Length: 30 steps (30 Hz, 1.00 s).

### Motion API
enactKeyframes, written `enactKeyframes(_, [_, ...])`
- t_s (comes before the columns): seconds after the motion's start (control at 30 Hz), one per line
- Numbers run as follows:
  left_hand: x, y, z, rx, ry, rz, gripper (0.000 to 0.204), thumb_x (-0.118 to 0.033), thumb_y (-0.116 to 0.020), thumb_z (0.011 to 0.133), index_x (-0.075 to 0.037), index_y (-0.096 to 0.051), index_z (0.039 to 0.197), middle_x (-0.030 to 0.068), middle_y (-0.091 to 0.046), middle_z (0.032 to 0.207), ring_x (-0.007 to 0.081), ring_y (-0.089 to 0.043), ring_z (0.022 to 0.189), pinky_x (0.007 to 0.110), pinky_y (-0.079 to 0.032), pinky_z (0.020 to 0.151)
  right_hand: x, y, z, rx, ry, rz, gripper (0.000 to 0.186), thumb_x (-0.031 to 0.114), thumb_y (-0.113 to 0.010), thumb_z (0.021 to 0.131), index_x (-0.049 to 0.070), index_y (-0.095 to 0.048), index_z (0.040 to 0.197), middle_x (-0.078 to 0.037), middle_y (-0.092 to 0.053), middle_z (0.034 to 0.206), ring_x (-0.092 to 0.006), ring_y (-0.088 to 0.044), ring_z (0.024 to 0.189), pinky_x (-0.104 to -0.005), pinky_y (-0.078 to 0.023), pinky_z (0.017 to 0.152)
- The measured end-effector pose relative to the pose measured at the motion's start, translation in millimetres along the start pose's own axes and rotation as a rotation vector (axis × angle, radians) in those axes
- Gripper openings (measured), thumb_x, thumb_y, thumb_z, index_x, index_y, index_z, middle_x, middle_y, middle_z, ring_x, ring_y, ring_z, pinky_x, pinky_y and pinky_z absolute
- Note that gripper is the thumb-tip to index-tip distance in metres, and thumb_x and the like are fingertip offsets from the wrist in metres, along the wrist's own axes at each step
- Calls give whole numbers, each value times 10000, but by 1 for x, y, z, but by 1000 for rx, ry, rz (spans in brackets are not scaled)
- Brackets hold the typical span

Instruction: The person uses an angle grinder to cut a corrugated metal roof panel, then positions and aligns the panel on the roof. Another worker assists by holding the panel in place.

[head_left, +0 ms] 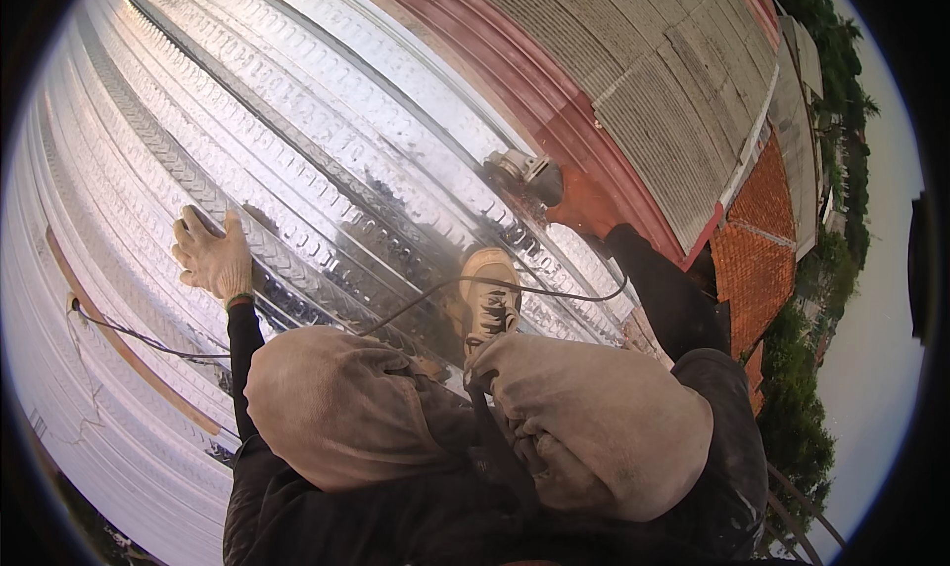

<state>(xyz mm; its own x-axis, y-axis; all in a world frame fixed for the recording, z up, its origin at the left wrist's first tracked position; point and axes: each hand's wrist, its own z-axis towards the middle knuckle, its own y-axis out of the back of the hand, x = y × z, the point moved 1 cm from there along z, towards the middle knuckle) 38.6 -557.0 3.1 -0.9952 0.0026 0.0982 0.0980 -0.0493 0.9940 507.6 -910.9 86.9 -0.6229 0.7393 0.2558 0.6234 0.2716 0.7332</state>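
Knees of mine (341, 403), near | left: my left hand (215, 257) is spread on ribbed roof (317, 91) | far right: my right hand (584, 202) grips grey power tool (526, 173)

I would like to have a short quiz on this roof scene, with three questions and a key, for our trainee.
1. What does the person's orange-gloved right hand hold?
2. True or false: the person's left hand, in a cream knitted glove, is clenched into a fist.
3. Fill in: a thin dark cable crosses over one beige, dark-laced ____.

Key: 1. A silver-grey power tool. 2. False; it is spread open. 3. Shoe.
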Motion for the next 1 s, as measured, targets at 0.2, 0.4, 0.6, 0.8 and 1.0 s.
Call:
enactKeyframes(0.2, [-3,1,-2,-45,-20,5,858,-615,-688,974,-228,-460,1705,105,-405,1776,426,-383,1616,689,-329,1237,-12,-8,-3,-15,-9,-22,695,224,-853,739,-100,-656,1322,-379,-757,1183,-510,-762,1109,-534,-603,1013])
enactKeyframes(0.4, [1,0,-4,-68,-40,-21,872,-634,-684,974,-218,-456,1705,110,-408,1778,438,-383,1613,700,-324,1234,-25,-9,-15,-15,-18,7,682,233,-866,747,-98,-663,1309,-376,-747,1204,-512,-744,1149,-529,-589,1028])
enactKeyframes(0.6, [1,-2,-3,-89,-49,-27,872,-635,-674,979,-215,-449,1709,125,-402,1781,444,-382,1613,716,-310,1238,-33,-15,-12,-16,-13,3,723,239,-860,748,-97,-646,1351,-373,-750,1208,-507,-745,1154,-523,-593,1024])
enactKeyframes(0.8, [-1,-5,-2,-86,-46,-21,867,-621,-681,977,-213,-449,1706,129,-406,1777,448,-374,1619,719,-307,1241,-32,-15,-6,-3,-7,-8,734,256,-859,747,-90,-651,1360,-358,-749,1246,-506,-736,1176,-527,-591,1041])
enactKeyframes(1.0, [1,2,-3,-76,-36,-25,854,-614,-688,974,-210,-461,1692,130,-415,1767,446,-383,1611,717,-319,1231,-20,-6,-3,24,-7,-50,738,272,-857,749,-82,-651,1363,-347,-753,1239,-506,-738,1174,-533,-591,1052])
